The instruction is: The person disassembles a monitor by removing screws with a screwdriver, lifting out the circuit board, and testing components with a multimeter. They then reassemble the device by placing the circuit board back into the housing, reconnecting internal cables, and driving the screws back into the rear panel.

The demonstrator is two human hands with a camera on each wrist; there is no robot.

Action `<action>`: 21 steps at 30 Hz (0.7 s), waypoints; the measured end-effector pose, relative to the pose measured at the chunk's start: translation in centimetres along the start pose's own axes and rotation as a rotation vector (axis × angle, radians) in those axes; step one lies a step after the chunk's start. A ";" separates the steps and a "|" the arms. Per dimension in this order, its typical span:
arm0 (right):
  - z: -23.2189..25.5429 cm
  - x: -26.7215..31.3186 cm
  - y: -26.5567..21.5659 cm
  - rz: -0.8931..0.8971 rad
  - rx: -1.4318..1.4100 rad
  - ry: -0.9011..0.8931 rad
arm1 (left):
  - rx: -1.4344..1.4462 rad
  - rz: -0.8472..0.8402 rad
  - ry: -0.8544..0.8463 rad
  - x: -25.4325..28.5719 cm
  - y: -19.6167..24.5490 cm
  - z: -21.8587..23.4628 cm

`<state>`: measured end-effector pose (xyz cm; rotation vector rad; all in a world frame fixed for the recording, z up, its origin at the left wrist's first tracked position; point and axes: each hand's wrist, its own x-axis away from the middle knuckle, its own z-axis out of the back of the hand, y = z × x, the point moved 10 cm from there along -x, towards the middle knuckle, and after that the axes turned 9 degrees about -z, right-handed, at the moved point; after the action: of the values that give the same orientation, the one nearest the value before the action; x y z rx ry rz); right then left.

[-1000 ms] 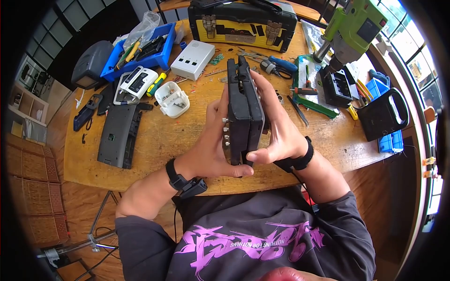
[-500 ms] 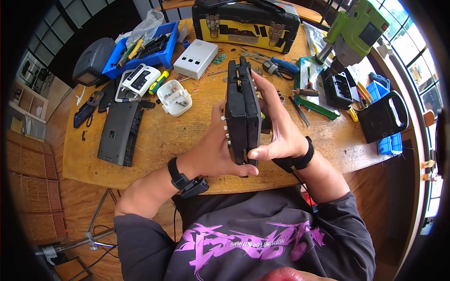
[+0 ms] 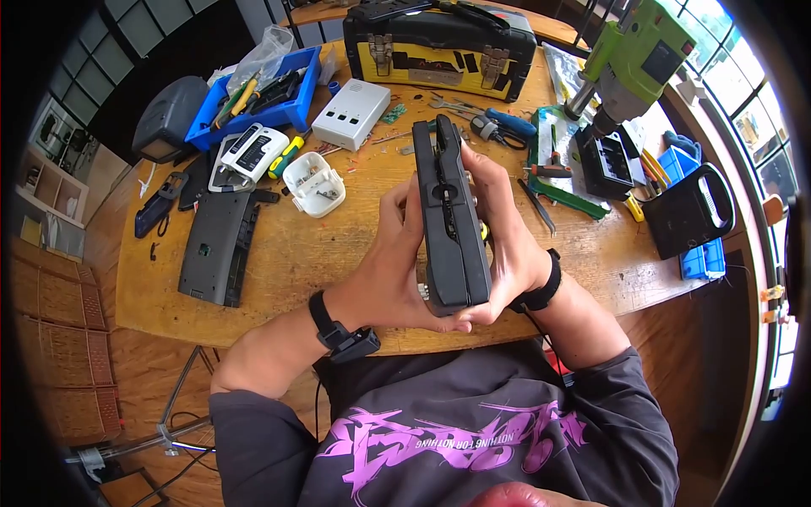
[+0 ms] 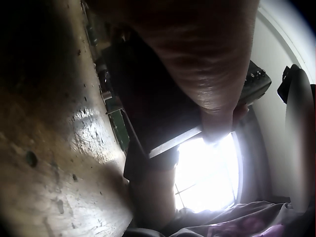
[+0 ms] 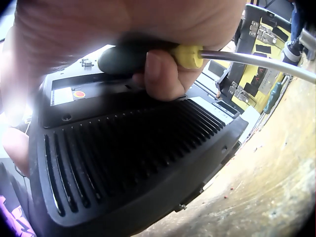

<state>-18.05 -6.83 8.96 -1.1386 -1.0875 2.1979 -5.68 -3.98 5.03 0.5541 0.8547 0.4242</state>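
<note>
Both hands hold a black plastic-cased electronic device (image 3: 456,253) on edge above the table's near side. My left hand (image 3: 376,275) grips its left face, where metal connectors (image 3: 423,291) stick out; the left wrist view is dark, with the palm over the casing (image 4: 153,98). My right hand (image 3: 517,258) supports the other face, which has ribbed vent slots (image 5: 133,158) and an orange-red dot (image 5: 79,94). Curled fingers of that hand also hold a screwdriver (image 5: 189,56) with a black and yellow handle, its shaft pointing away. A slot with dark parts inside runs along the device's upturned edge.
On the wooden table (image 3: 287,262), a black plastic panel (image 3: 218,245), a white case of screws (image 3: 313,184), a white box (image 3: 351,114) and a blue tool bin (image 3: 253,106) lie left. A yellow-black toolbox (image 3: 439,59) stands behind; a green drill press (image 3: 638,59) stands right.
Both hands have tilted the device, so its slotted long edge now faces up more and its near end sits lower, closer to the body. The screwdriver stays in the right hand.
</note>
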 end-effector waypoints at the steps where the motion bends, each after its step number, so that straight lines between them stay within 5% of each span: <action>1: 0.0 0.0 0.0 0.008 -0.006 -0.002 | -0.021 -0.029 -0.002 0.0 0.1 0.0; 21: -0.3 0.3 -0.8 0.054 -0.047 -0.024 | 0.008 -0.037 0.095 0.0 0.3 1.0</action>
<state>-17.98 -6.06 9.34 -1.1782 -1.1370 2.2436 -4.92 -4.04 5.68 0.5277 0.9566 0.4163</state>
